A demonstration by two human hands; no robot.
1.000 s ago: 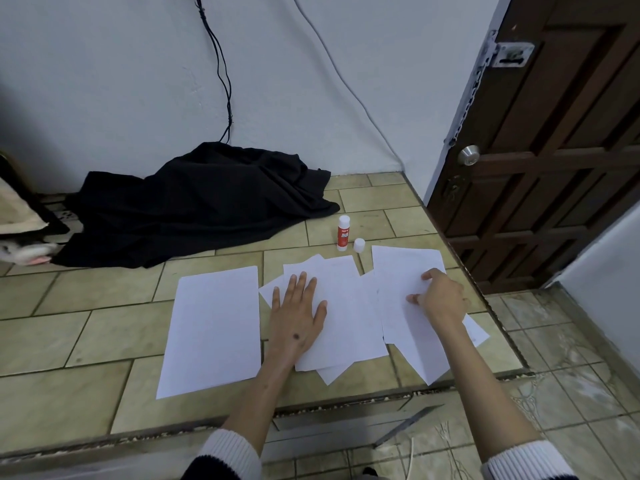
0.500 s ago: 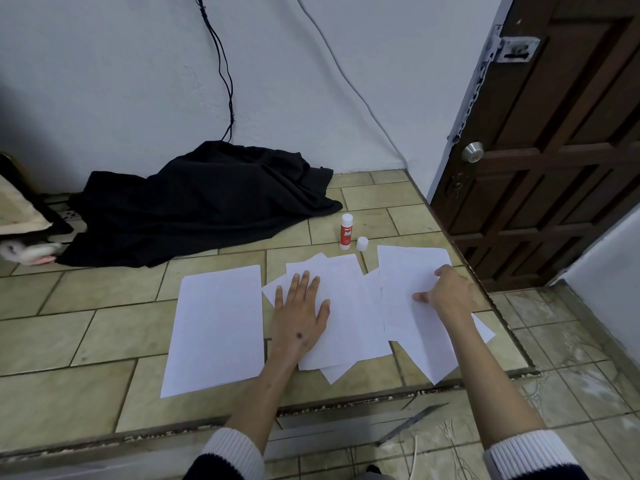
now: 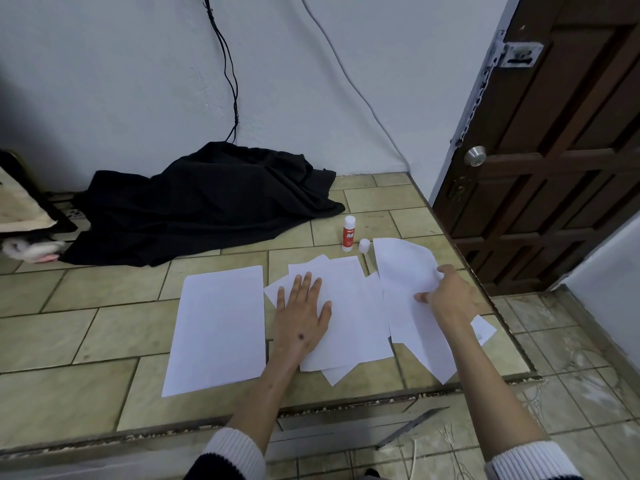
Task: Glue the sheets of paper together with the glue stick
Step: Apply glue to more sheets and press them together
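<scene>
Several white sheets lie on a tiled platform. My left hand presses flat, fingers straight, on the middle stack of sheets. My right hand pinches the right sheet at its right edge, and the far corner of that sheet curls up off the tiles. More paper lies under it. A single sheet lies apart on the left. The glue stick, red and white, stands upright and uncapped behind the papers, with its white cap beside it.
A black cloth is heaped against the wall at the back left, with cables running down to it. A brown wooden door stands at the right. The platform's front edge drops to a lower tiled floor.
My right hand has gripped the right sheet's edge and lifted it, so its far right corner now curls upward. My left hand stays flat on the middle stack.
</scene>
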